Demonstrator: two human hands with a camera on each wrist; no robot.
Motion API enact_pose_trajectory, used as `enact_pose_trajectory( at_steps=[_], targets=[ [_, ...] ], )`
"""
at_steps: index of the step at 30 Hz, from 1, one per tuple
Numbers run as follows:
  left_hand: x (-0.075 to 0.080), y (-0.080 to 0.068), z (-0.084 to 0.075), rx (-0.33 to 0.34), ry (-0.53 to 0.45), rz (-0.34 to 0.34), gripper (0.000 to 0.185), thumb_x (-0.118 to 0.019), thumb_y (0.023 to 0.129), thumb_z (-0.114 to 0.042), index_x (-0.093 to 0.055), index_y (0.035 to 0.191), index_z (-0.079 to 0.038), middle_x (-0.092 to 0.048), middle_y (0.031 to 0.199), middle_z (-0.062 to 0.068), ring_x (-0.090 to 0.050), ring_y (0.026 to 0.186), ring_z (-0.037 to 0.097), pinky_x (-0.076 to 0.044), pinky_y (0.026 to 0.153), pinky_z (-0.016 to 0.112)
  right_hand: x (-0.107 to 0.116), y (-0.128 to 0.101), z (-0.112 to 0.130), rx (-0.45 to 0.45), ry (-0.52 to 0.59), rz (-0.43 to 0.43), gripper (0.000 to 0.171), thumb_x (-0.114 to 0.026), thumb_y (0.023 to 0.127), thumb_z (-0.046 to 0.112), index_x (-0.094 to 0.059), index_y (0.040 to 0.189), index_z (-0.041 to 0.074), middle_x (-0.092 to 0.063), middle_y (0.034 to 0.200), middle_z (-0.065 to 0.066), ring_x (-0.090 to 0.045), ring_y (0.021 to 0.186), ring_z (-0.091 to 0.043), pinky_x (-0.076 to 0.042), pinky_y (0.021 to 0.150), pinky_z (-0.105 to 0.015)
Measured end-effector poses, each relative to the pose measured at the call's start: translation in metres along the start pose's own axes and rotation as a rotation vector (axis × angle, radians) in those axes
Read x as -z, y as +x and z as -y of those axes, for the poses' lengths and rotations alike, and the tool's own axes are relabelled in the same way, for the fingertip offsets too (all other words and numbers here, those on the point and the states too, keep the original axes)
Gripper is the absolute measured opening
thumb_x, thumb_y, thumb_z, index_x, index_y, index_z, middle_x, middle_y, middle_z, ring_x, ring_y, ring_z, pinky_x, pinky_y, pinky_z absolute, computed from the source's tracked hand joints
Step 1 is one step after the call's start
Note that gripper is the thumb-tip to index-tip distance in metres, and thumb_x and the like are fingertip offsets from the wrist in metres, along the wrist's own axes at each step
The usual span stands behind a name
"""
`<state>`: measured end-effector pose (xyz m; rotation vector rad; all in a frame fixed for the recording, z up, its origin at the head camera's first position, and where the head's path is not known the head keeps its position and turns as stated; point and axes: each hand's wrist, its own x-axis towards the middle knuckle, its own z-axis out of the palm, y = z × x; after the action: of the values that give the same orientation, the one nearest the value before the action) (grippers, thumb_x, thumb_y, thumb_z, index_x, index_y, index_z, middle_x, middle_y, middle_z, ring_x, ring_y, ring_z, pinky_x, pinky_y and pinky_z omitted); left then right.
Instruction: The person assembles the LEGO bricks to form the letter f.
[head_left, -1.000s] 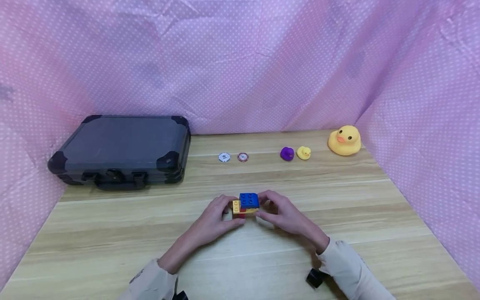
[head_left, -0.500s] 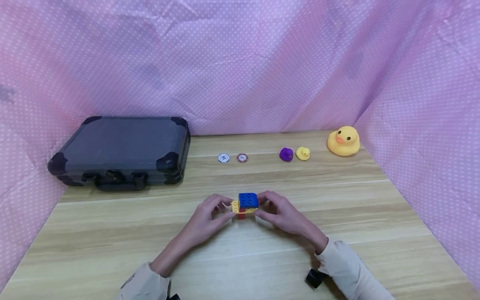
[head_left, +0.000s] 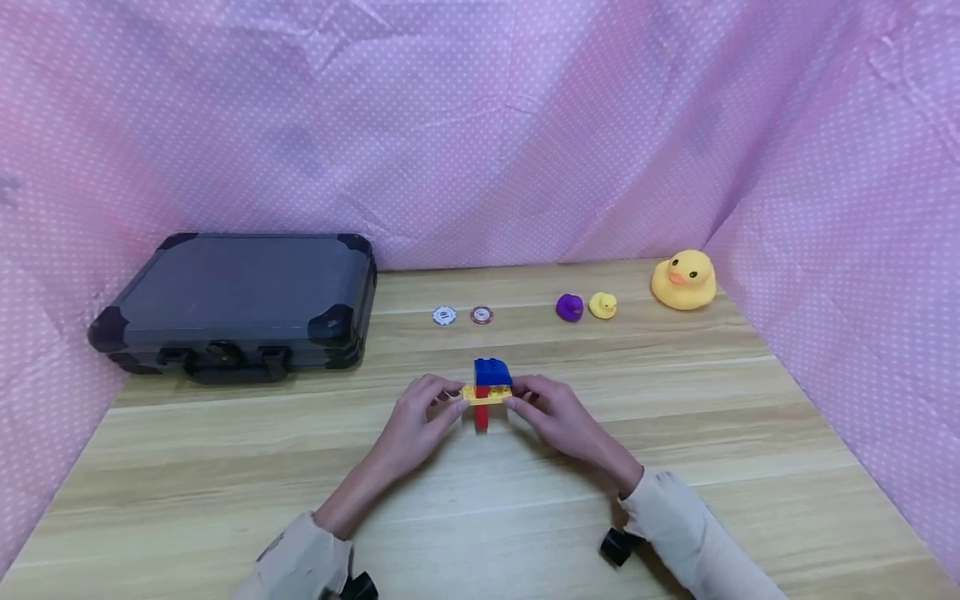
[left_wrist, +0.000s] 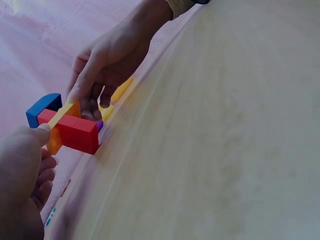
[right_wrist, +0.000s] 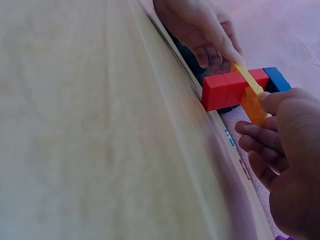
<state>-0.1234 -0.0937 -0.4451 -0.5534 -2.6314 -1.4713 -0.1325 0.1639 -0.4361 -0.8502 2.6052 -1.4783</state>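
Observation:
A small toy-brick build stands upright near the middle of the table. Its stem is a column of red bricks [head_left: 482, 419], crossed by a flat yellow plate [head_left: 487, 398], with a blue curved-edge brick [head_left: 492, 372] on top. My left hand [head_left: 408, 427] pinches the plate's left end between thumb and fingers. At the opposite end, my right hand [head_left: 564, 417] grips the plate the same way. Both wrist views show the thumbs pressed on the yellow plate and the red column [left_wrist: 79, 132] reaching down close to the tabletop.
A dark grey case [head_left: 240, 287] lies at the back left. Behind the build are a white poker chip [head_left: 444, 316] and a red one [head_left: 482, 315]. A purple duck [head_left: 569, 307], a small yellow duck [head_left: 603, 305] and a large yellow duck [head_left: 683, 280] sit farther right.
My left thumb has moved from the lower red brick up to the yellow plate. The build has tipped from facing up at the head camera to upright, showing more of its red column.

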Motion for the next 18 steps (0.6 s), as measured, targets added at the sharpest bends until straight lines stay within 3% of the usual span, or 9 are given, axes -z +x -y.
enact_pose_trajectory(
  at_steps=[11,18],
  targets=[
    [-0.009,0.009,0.003,-0.011,-0.027,-0.065,0.023,-0.070,0.101,-0.023,-0.073,0.116,-0.006,-0.069,0.106,0.001,-0.062,0.092,0.013,-0.054,0.079,0.033,-0.004,0.007,0.001,-0.072,-0.060,-0.037,0.030,-0.059,0.107,0.015,-0.066,0.131,-0.002,-0.072,0.113,-0.010,-0.063,0.093,-0.018,-0.054,0.082,-0.035],
    [-0.013,0.012,0.002,0.084,-0.026,-0.048,0.020,-0.067,0.103,-0.023,-0.075,0.114,-0.007,-0.071,0.108,0.003,-0.063,0.092,0.016,-0.054,0.081,0.038,-0.008,0.008,0.000,-0.132,-0.083,-0.059,0.027,-0.058,0.108,0.020,-0.073,0.123,0.004,-0.074,0.112,-0.007,-0.064,0.097,-0.020,-0.054,0.088,-0.044]
  ],
)
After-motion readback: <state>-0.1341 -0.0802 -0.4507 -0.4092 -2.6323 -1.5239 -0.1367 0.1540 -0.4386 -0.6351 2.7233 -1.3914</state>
